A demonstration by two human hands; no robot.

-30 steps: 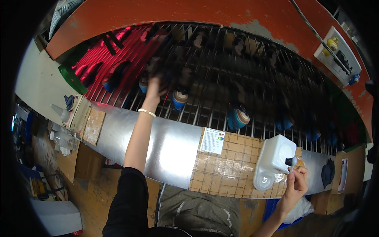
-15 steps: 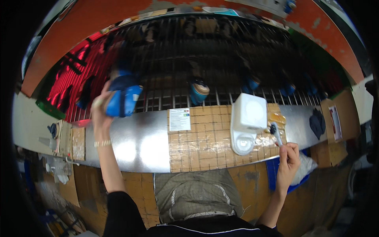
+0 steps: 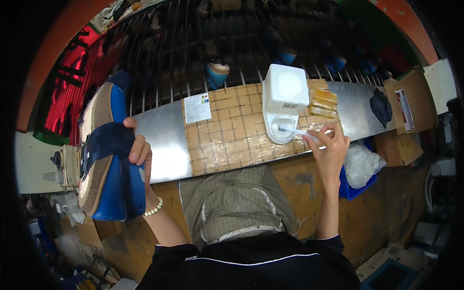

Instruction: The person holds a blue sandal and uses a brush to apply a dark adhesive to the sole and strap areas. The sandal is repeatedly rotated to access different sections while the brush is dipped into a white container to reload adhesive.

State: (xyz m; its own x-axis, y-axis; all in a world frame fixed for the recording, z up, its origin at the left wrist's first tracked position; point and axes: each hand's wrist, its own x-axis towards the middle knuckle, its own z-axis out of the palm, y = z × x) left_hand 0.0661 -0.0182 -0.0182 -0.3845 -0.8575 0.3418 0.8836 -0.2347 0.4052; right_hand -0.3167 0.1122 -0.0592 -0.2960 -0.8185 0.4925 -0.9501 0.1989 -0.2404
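Observation:
Close to me on the left, my left hand [image 3: 139, 149] is closed around a sandal [image 3: 107, 141] with a dark navy strap and a tan sole edge. The sandal sits on a blue shoe last [image 3: 107, 195], its pale underside facing left. Over the bench's right half, my right hand [image 3: 331, 147] pinches a small brush [image 3: 297, 130] by its white handle. The brush's head is down in the round cup [image 3: 281, 137] at the foot of a white dispenser [image 3: 286, 89]; its bristles are hidden there.
Cardboard under clear film [image 3: 227, 140] covers the bench's middle, bearing a printed card [image 3: 197, 107]. Yellowish wrapped blocks [image 3: 323, 102] lie right of the dispenser. A dark cloth [image 3: 381, 107] and a cardboard box [image 3: 414, 99] are further right. Beyond runs a rod conveyor with another last [image 3: 217, 73].
My left hand has brought the sandal from the conveyor's edge nearer to me and turned its underside leftward. My right hand has moved the brush left into the dispenser's cup. The view has shifted.

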